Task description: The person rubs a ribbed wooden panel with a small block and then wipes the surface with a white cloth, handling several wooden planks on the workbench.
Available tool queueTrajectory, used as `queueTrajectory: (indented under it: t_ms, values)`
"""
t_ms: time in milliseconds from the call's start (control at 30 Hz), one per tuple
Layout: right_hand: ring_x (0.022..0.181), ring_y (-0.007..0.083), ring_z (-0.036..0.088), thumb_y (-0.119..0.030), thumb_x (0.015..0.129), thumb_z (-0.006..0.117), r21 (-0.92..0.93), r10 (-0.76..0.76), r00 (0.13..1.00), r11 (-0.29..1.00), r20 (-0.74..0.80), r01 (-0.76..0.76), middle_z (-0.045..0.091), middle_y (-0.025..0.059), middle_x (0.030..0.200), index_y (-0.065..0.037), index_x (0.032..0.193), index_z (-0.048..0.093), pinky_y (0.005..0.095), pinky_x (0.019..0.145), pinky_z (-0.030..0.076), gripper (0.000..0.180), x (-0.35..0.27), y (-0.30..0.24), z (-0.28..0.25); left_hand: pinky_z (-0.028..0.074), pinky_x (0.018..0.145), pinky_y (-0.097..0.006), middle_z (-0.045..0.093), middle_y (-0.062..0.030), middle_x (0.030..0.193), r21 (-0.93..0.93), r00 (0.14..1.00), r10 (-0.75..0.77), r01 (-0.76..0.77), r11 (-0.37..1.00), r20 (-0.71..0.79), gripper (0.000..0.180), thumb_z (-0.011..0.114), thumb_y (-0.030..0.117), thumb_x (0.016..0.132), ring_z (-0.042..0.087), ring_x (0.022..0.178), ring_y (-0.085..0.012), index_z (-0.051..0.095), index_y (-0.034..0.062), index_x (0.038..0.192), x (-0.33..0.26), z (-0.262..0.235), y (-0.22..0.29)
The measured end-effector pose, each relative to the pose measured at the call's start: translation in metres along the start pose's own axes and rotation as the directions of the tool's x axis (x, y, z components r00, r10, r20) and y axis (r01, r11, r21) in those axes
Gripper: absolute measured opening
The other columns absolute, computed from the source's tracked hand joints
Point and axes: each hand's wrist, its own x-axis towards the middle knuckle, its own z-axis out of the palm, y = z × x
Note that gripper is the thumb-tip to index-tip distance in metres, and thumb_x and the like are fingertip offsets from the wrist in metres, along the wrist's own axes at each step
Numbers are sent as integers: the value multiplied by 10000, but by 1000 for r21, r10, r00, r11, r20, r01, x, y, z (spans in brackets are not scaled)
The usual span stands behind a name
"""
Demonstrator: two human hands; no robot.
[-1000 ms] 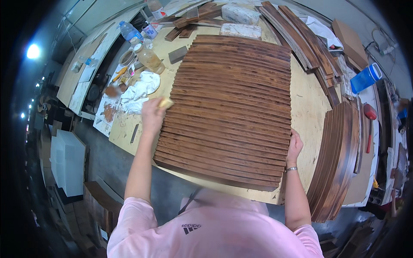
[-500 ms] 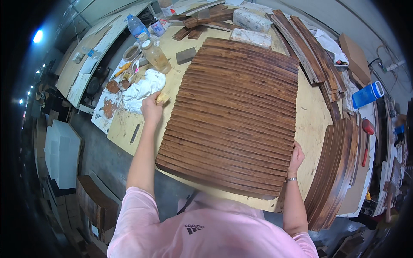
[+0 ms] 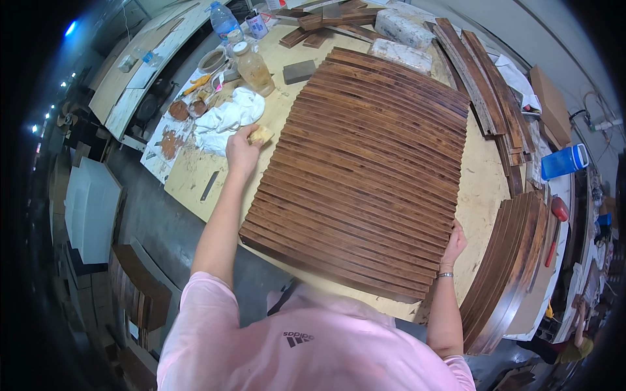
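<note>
Panel [image 3: 358, 176] lies just beside left grip [image 3: 242, 151], touching right grip [image 3: 456, 242]

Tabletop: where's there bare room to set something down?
Right: between the ribbed panel and the curved stack, beyond the right hand. Left: around the dark strip. Crowded: far left, with jar and white cloth; far edge, with loose boards.

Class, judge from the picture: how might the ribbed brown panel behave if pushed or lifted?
The ribbed brown panel is broad with a thick near edge, so probably heavy and fairly stiff. Spread low across the table, it seems likelier to slide than tip or roll.
</note>
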Motion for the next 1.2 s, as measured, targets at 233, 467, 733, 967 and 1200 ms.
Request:
queueTrajectory:
  t_ms: [233, 467, 733, 967, 1200]
  values:
    - [1147, 219, 655, -151, 1050, 476, -14, -38, 999, 999, 16, 38, 727, 158, 1198, 106, 1241, 672, 345, 1066, 463, 375, 3, 11, -4, 515, 932, -443, 715, -114, 1143, -147, 820, 567, -553, 820, 77, 374, 790, 61, 771, 646, 1074, -336, 728, 91, 1139, -115, 7, 67]
    - [1131, 227, 648, -86, 1017, 454, -5, -52, 998, 999, 28, 52, 720, 160, 1181, 113, 1217, 667, 344, 1058, 459, 354, 6, 9, -2, 513, 911, -459, 723, -115, 1064, 162, 895, 432, -412, 897, -109, 383, 742, -46, 724, 636, 993, -345, 737, 83, 1085, -95, -29, -10]
    - [1141, 231, 651, -101, 1031, 459, -22, -18, 999, 1000, 33, 19, 723, 166, 1190, 110, 1246, 658, 349, 1067, 460, 361, 10, 14, -1, 486, 973, -459, 701, -80, 1109, -106, 700, 709, -702, 705, 80, 316, 736, 57, 776, 636, 1073, -319, 725, 93, 1090, -181, -38, 40]
    - [1179, 238, 638, -140, 1052, 466, 27, -25, 998, 999, 64, 23, 700, 178, 1248, 115, 1282, 637, 349, 1090, 445, 383, 13, 11, 0, 504, 958, -449, 715, -131, 1124, 156, 952, 296, -282, 947, -79, 367, 690, -63, 724, 623, 1053, -370, 731, 52, 1070, -174, -83, -42]
    - [1299, 252, 570, -184, 1055, 507, 272, 112, 973, 948, 201, -165, 614, 188, 1398, 98, 1389, 560, 365, 1125, 422, 440, 7, -22, -7, 515, 927, -438, 724, -121, 1061, 160, 858, 514, -510, 845, 18, 375, 775, -12, 698, 647, 1028, -350, 731, 84, 1058, -204, -94, -13]
